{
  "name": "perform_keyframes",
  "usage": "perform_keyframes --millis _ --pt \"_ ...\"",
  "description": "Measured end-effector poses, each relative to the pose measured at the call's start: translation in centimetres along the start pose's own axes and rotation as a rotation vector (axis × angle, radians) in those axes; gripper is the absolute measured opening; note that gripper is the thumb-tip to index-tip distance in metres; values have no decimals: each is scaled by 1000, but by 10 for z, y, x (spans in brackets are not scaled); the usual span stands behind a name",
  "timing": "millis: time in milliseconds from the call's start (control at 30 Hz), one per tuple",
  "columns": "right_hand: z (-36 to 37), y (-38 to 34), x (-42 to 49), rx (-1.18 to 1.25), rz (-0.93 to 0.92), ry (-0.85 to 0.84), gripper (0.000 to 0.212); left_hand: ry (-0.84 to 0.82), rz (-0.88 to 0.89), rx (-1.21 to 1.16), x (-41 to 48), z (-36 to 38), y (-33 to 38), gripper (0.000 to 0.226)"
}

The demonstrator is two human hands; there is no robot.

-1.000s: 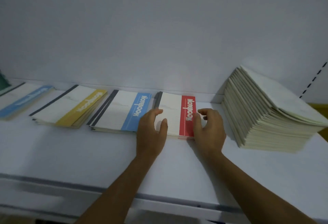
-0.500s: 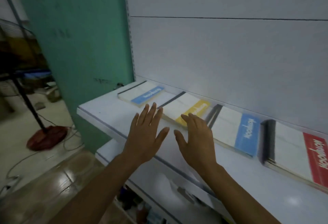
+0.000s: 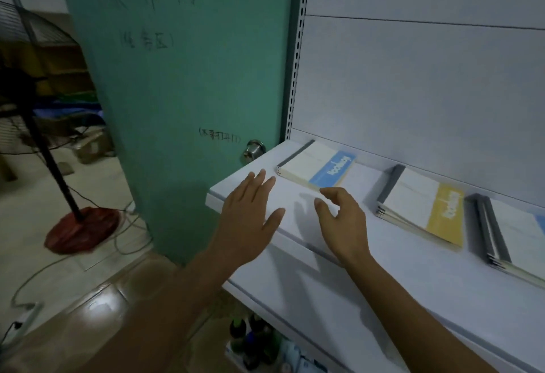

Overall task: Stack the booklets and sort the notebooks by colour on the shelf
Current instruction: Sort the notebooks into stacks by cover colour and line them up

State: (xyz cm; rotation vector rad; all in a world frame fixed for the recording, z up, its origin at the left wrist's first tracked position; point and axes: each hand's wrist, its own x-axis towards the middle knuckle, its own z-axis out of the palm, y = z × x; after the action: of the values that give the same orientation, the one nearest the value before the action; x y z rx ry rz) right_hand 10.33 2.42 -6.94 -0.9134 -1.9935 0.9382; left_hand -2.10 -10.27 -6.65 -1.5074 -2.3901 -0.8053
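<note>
A stack of notebooks with a blue band (image 3: 318, 166) lies at the left end of the white shelf (image 3: 398, 269). To its right lies a stack with a yellow band (image 3: 421, 210), and another stack (image 3: 513, 237) is cut off by the right edge. My left hand (image 3: 250, 219) hovers flat with straight fingers over the shelf's left front corner. My right hand (image 3: 342, 219) is just in front of the blue-band stack, fingers loosely bent, holding nothing.
A green door (image 3: 182, 77) with a metal knob (image 3: 253, 148) stands left of the shelf. A standing fan (image 3: 35, 107) on a red base (image 3: 82, 228) and cables are on the floor. Bottles (image 3: 253, 340) sit on a lower shelf.
Both hands left the red-band stack and moved left along the shelf to the blue-band stack at its end. The view swung left, so the red stack and booklet pile are out of sight.
</note>
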Motion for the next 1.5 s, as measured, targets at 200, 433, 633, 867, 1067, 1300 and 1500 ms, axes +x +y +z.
perform_keyframes --millis 200,433,633,867,1067,1300,1500 --pt "17 6 44 -114 92 16 33 -75 5 -99 34 16 -30 60" --pt "45 32 97 -353 261 135 51 -194 43 -111 85 39 -55 62" --pt "57 40 101 -490 242 178 57 -261 40 -254 132 60 -83 60" --pt "49 35 92 -314 293 229 58 -302 -35 -304 183 90 -77 52" --pt "52 22 80 -263 324 297 62 -320 34 -137 185 108 -80 56" --pt "57 15 55 -41 440 543 75 -316 124 -99 194 104 -91 46" --pt "59 17 54 -59 430 589 52 -235 113 -186 198 100 -96 34"
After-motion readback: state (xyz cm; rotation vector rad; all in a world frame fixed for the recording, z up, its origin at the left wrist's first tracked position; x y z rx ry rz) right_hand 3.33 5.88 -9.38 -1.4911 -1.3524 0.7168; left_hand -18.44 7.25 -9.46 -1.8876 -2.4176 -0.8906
